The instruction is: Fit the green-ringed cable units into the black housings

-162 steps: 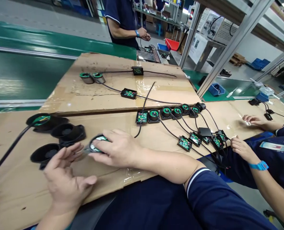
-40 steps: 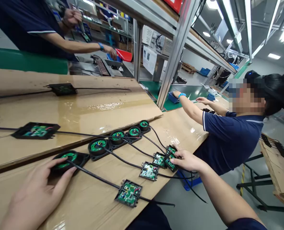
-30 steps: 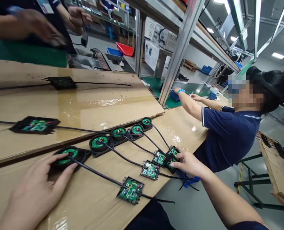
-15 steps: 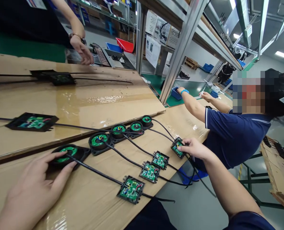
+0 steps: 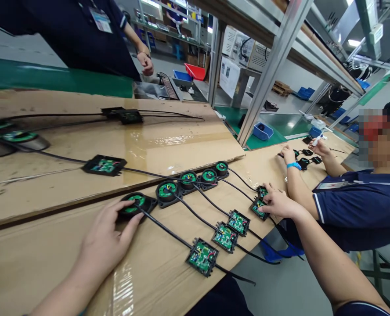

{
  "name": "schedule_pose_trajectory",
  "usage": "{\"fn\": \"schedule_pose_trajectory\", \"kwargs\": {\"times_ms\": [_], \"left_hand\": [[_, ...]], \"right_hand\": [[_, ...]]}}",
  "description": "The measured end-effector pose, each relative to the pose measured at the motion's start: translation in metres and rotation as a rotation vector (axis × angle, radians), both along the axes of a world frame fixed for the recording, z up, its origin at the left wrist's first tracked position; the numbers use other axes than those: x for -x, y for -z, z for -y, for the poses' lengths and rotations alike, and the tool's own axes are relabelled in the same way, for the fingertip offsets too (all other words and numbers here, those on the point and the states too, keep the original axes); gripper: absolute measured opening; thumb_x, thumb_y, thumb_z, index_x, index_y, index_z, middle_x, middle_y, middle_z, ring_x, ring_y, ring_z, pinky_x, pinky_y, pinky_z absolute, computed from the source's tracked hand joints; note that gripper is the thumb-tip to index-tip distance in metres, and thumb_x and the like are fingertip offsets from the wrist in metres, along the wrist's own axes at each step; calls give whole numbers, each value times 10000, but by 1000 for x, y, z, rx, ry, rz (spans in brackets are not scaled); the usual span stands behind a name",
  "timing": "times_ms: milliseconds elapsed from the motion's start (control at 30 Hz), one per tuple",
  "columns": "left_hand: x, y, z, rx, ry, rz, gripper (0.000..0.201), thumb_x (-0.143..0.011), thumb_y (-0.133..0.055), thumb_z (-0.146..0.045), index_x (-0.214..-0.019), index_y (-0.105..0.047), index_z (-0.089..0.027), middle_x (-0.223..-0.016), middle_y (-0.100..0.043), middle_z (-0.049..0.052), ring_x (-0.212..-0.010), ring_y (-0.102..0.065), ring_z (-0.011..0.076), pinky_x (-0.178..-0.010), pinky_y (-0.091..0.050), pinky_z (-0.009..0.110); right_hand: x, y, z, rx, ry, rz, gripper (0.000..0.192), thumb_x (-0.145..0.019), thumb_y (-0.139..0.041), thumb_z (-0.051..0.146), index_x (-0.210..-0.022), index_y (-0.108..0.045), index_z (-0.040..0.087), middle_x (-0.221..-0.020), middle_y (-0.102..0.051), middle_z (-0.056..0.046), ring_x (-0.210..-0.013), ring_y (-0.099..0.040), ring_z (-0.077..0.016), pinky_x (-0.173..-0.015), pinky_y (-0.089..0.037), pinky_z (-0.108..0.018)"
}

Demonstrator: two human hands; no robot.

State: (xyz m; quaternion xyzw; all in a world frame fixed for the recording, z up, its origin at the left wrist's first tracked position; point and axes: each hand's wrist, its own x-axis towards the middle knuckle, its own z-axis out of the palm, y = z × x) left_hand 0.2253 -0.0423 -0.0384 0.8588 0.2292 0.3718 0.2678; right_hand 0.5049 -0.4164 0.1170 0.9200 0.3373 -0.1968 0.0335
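The left hand [image 5: 107,239] still rests flat, fingers spread, on the round black housing with a green board [image 5: 135,204] at the row's near end. The right hand [image 5: 277,204], fingers pinched, has shifted the small square green circuit board in its black tray [image 5: 258,206] farther right along the brown cardboard sheet [image 5: 50,245], beside another such board.

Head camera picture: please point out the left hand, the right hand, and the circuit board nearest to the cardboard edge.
left hand [image 5: 107,241], head view, back of the hand.
right hand [image 5: 277,204], head view, knuckles.
circuit board [image 5: 202,256], head view, middle of its green face.
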Motion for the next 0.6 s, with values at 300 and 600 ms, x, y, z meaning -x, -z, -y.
{"fn": "schedule_pose_trajectory", "kwargs": {"times_ms": [300,600], "left_hand": [[-1,7,-7,5,16,-22,471,-882,-466,-611,-1127,-555,-218,-1136,-637,144,-1078,-638,349,-972,-532,538],[0,-1,-6,-34,12,-36,438,-881,-450,-583,-1126,-541,-232,-1135,-640,147,-1066,-650,357,-951,-551,526]], "right_hand": [[11,11,-75,-587,10,231,231,-895,-665,344,-1062,-643,184,-1213,-646,-144,-1272,-529,-275,-1065,-401,-445],[0,38,-175,-542,-297,173,417,-854,-618,98,-1258,-583,191,-1220,-558,-102,-1172,-481,-259,-1082,-379,-430]]}}
